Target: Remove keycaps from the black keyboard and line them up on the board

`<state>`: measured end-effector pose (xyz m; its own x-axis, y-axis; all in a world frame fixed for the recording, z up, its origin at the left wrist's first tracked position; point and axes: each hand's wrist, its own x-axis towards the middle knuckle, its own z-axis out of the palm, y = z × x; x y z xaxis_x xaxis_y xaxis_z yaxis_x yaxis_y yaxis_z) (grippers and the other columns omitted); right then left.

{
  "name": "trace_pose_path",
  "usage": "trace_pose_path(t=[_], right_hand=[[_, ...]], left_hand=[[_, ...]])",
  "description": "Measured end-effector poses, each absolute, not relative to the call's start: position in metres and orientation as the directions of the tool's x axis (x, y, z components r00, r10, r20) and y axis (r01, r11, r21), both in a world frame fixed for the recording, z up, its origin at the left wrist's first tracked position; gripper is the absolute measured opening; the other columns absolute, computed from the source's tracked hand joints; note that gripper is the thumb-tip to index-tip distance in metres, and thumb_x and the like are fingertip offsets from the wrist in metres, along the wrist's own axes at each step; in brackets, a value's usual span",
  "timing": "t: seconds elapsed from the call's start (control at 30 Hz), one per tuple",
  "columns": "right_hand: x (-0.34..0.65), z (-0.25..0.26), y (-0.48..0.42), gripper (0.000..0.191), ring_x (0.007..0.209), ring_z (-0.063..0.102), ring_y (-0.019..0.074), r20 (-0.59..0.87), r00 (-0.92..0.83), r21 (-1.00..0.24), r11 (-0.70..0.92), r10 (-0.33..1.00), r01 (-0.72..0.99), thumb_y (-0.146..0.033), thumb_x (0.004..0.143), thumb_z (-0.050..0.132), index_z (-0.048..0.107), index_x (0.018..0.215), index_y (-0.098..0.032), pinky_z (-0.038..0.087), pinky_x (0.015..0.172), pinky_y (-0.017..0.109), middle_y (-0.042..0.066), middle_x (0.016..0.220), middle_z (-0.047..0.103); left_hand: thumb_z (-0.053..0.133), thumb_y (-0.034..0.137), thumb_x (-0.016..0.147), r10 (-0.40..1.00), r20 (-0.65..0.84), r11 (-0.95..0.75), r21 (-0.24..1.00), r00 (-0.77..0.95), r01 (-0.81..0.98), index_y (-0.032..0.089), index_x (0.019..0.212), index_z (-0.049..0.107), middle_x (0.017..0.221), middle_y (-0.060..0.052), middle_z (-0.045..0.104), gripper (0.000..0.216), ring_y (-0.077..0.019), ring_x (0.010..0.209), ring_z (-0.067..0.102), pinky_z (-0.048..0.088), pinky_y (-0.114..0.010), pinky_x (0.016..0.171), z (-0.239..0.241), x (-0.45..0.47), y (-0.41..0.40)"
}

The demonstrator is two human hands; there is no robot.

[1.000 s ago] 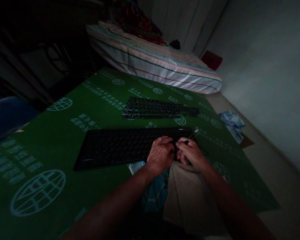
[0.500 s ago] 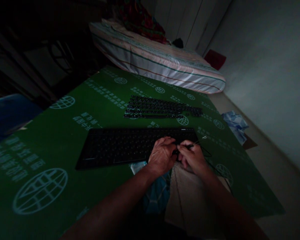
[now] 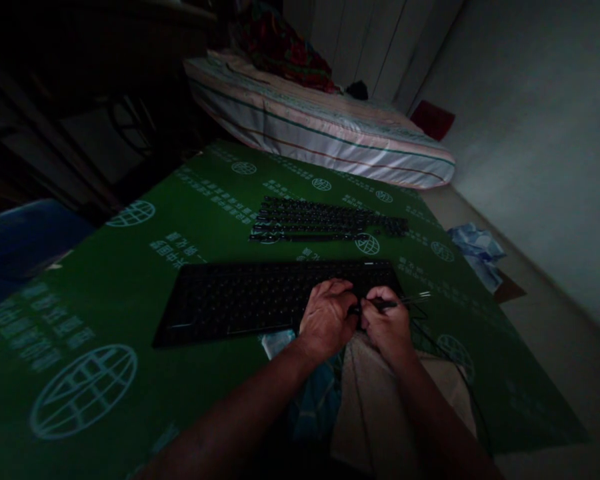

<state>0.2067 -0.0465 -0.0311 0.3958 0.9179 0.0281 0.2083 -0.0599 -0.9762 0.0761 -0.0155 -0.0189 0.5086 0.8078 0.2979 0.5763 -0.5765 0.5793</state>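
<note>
A black keyboard (image 3: 240,300) lies across the green table, its key field dim in the low light. My left hand (image 3: 329,313) rests over its right part, fingers bent; a small dark thing shows at the fingertips, too dark to name. Close beside it, my right hand (image 3: 387,323) is closed around a black-handled tool with thin metal prongs (image 3: 420,297), which point to the right. Behind the keyboard, loose black keycaps (image 3: 320,217) lie in rows, with a long bar-like one at the front.
A beige cloth (image 3: 360,400) and a blue patterned cloth (image 3: 315,400) lie below my hands. The keyboard's cable (image 3: 460,370) runs down on the right. A striped mattress (image 3: 330,137) stands beyond the green table (image 3: 180,400); a blue surface (image 3: 25,243) is at the left.
The tool in my right hand has swung so that more of its prongs shows to the right. Both hands stay close together over the keyboard; the view has shifted slightly.
</note>
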Motion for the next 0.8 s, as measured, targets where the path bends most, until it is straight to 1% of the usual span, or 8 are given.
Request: trace_pose_path(t=[0.1, 0.2, 0.4, 0.67, 0.8], right_hand=[[0.2070, -0.0319, -0.0464, 0.015, 0.033, 0.038, 0.0074, 0.018, 0.422, -0.983, -0.062, 0.906, 0.173, -0.029, 0.068, 0.058, 0.047, 0.074, -0.021, 0.028, 0.034, 0.018, -0.010, 0.041, 0.043], [0.2068, -0.0309, -0.0466, 0.015, 0.029, 0.033, 0.0061, -0.029, 0.439, -0.987, -0.095, 0.898, 0.128, -0.029, 0.068, 0.058, 0.046, 0.074, -0.021, 0.024, 0.032, 0.017, -0.010, 0.039, 0.043], [0.2060, -0.0285, -0.0483, 0.016, 0.027, 0.031, 0.0046, -0.041, 0.425, -0.993, -0.085, 0.904, 0.085, -0.028, 0.068, 0.058, 0.045, 0.073, -0.021, 0.021, 0.030, 0.016, -0.010, 0.038, 0.043], [0.2028, -0.0254, -0.0497, 0.018, 0.024, 0.028, 0.0033, -0.103, 0.432, -0.994, -0.111, 0.896, -0.006, -0.029, 0.067, 0.059, 0.044, 0.072, -0.021, 0.018, 0.027, 0.013, -0.011, 0.036, 0.044], [0.2022, -0.0274, -0.0501, 0.019, 0.023, 0.027, 0.0032, -0.103, 0.420, -0.995, -0.093, 0.902, -0.043, -0.030, 0.068, 0.060, 0.044, 0.074, -0.021, 0.017, 0.025, 0.012, -0.011, 0.035, 0.046]], left_hand=[[0.063, 0.017, 0.072, 0.807, 0.287, -0.576, 0.572, 0.515, 0.583, 0.020, 0.086, 0.068, 0.118, -0.007, 0.061, 0.015, -0.0256, 0.113, 0.048, 0.036, -0.042, 0.096, -0.0172, 0.0765, -0.0160], [0.064, 0.017, 0.071, 0.806, 0.293, -0.579, 0.568, 0.514, 0.585, 0.021, 0.086, 0.068, 0.118, -0.007, 0.060, 0.016, -0.0258, 0.114, 0.048, 0.036, -0.043, 0.096, -0.0169, 0.0766, -0.0162], [0.061, 0.017, 0.073, 0.803, 0.278, -0.579, 0.572, 0.527, 0.581, 0.020, 0.086, 0.067, 0.120, -0.007, 0.059, 0.014, -0.0271, 0.115, 0.046, 0.036, -0.045, 0.096, -0.0159, 0.0763, -0.0163], [0.061, 0.016, 0.073, 0.796, 0.281, -0.584, 0.588, 0.536, 0.560, 0.019, 0.086, 0.066, 0.121, -0.008, 0.058, 0.014, -0.0275, 0.116, 0.044, 0.035, -0.046, 0.097, -0.0161, 0.0754, -0.0163], [0.061, 0.016, 0.074, 0.782, 0.291, -0.606, 0.560, 0.551, 0.565, 0.018, 0.085, 0.065, 0.121, -0.009, 0.058, 0.012, -0.0279, 0.117, 0.044, 0.035, -0.046, 0.097, -0.0172, 0.0751, -0.0172]])
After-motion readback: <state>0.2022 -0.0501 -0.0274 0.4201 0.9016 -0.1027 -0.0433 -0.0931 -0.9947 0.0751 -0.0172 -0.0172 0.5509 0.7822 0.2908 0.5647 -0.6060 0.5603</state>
